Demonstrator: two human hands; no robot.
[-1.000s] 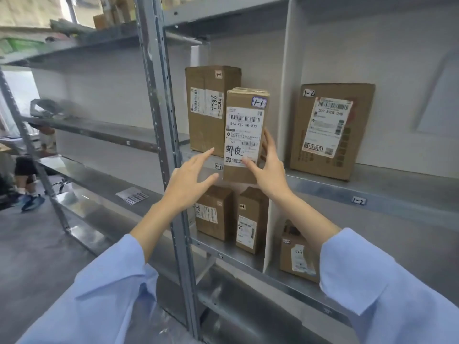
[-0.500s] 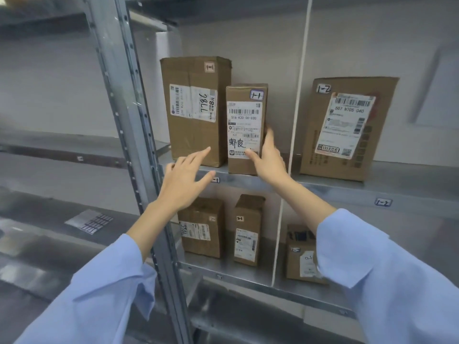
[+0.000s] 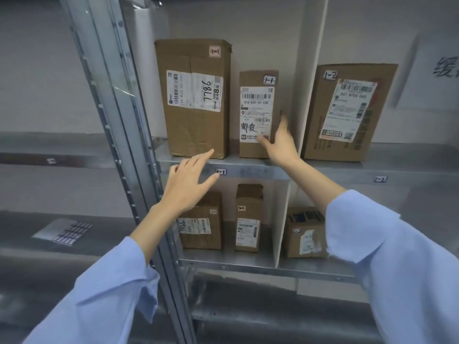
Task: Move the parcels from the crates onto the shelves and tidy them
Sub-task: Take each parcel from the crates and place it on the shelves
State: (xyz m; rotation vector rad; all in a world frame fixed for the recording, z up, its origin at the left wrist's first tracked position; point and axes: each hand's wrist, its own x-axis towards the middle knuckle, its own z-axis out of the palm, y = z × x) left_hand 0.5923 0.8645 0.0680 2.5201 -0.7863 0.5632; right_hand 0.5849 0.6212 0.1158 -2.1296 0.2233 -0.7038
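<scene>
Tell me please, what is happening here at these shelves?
A person is setting parcels on a metal shelf. The right hand rests against the narrow parcel, which stands upright beside the tall parcel. The left hand hovers open, holding nothing.

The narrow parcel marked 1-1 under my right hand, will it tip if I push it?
The narrow parcel stands tall on a small base, so a high push probably tips it. Its cardboard looks stiff. The right hand near its base should slide it.
</scene>
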